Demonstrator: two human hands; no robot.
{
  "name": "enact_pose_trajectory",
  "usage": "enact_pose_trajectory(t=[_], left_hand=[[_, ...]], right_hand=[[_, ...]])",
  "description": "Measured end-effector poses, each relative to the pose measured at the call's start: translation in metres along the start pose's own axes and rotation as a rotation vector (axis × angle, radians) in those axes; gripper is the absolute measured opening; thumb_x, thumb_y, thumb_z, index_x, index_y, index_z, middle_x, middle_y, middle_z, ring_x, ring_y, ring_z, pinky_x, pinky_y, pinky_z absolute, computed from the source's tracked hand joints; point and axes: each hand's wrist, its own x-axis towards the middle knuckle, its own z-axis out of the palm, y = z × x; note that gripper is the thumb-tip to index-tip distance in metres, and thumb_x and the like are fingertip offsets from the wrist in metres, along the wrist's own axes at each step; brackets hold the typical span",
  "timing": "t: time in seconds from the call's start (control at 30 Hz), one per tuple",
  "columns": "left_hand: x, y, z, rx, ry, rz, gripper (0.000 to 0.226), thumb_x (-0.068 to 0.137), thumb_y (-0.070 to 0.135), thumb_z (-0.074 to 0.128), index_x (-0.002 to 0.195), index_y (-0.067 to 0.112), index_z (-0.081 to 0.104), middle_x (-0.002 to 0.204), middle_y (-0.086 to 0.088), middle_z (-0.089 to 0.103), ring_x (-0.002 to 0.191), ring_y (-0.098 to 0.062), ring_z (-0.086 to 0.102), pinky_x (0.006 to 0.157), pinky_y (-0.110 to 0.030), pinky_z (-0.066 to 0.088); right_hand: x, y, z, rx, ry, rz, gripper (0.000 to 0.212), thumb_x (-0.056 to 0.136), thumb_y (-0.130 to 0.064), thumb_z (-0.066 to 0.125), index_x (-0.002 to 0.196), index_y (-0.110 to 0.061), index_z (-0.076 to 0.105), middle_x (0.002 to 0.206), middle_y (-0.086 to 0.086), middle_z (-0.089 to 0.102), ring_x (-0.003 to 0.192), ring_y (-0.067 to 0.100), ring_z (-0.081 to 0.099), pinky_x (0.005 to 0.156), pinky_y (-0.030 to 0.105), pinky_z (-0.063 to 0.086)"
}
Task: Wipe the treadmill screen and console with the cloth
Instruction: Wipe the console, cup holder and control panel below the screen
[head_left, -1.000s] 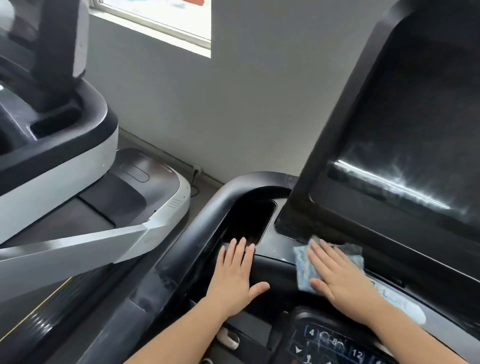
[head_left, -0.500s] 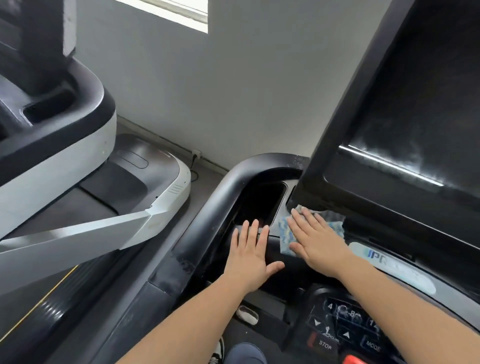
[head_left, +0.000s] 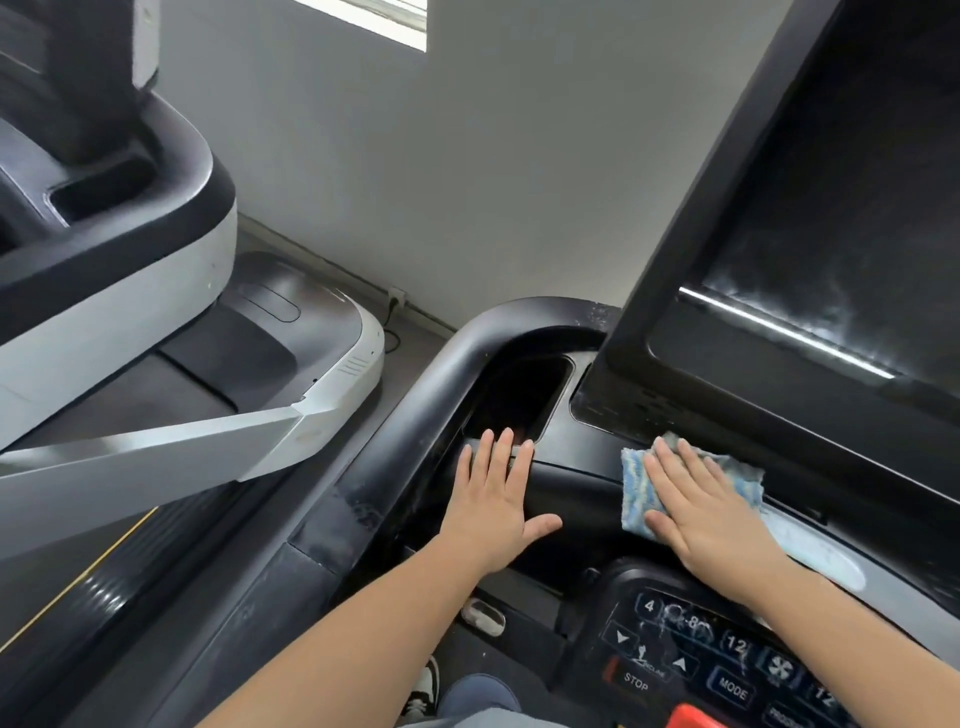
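A blue-and-white striped cloth (head_left: 635, 488) lies flat on the black treadmill console (head_left: 576, 441), just below the bottom left corner of the large dark screen (head_left: 841, 208). My right hand (head_left: 701, 504) presses flat on the cloth, fingers together and stretched out. My left hand (head_left: 493, 499) rests palm down on the console's front ledge, fingers spread, holding nothing, at the near edge of a dark cup holder recess (head_left: 519, 400). The screen shows smears and a bright reflected streak.
A keypad (head_left: 727, 660) with STOP and MODE buttons sits at the lower right, a red piece below it. The curved black handrail (head_left: 441, 374) bounds the console's left side. A second grey-and-black treadmill (head_left: 156, 291) stands to the left, beside a grey wall.
My right hand and the cloth have slid right along the console, away from the cup holder. The left hand has stayed on the ledge.
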Motion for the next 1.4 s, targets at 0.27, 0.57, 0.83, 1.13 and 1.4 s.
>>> enact_pose_trajectory(t=[0.27,0.57,0.83,1.13,1.4], left_hand=[[0.003,-0.001,0.006,-0.004,0.013,-0.009,0.105,0.080,0.087,-0.002,0.153,0.014,-0.022,0.164,-0.010,-0.023,0.148,-0.027,-0.029,0.118,-0.047,-0.022],[0.001,0.001,0.002,0.008,0.029,-0.023,0.103,0.086,0.083,0.013,0.151,0.013,-0.023,0.164,-0.008,-0.022,0.149,-0.026,-0.026,0.121,-0.048,-0.015],[-0.001,0.004,0.000,0.031,0.071,-0.042,0.100,0.089,0.081,0.017,0.147,0.013,-0.028,0.156,-0.008,-0.031,0.149,-0.028,-0.026,0.121,-0.049,-0.012],[0.008,-0.001,0.018,-0.012,0.084,-0.024,0.101,0.088,0.083,0.017,0.149,0.005,0.038,0.155,-0.017,0.039,0.144,-0.036,0.035,0.111,-0.053,0.021],[0.005,0.000,0.012,0.029,0.203,0.031,0.101,0.091,0.082,0.027,0.152,0.002,0.032,0.158,-0.017,0.033,0.146,-0.035,0.031,0.110,-0.049,0.019]], right_hand=[[0.094,-0.083,-0.015,-0.044,-0.038,-0.209,0.085,0.090,-0.060,0.000,0.158,-0.012,0.017,0.166,0.008,0.009,0.153,0.028,0.002,0.123,0.043,0.001],[0.072,-0.058,-0.015,0.000,0.009,-0.176,0.080,0.094,-0.065,-0.012,0.154,-0.016,0.005,0.164,0.003,0.003,0.150,0.020,-0.004,0.122,0.035,-0.005],[0.050,-0.031,-0.006,-0.005,0.014,-0.081,0.074,0.104,-0.055,0.007,0.140,-0.011,0.055,0.148,0.009,0.051,0.138,0.026,0.042,0.110,0.041,0.019],[0.138,-0.030,-0.024,-0.132,0.009,-0.373,0.075,0.104,-0.058,0.009,0.145,-0.007,0.046,0.154,0.010,0.040,0.149,0.025,0.022,0.117,0.042,0.009],[0.114,-0.003,-0.020,-0.098,0.082,-0.357,0.075,0.103,-0.061,0.012,0.148,-0.008,0.039,0.158,0.008,0.034,0.151,0.025,0.021,0.116,0.042,0.017]])
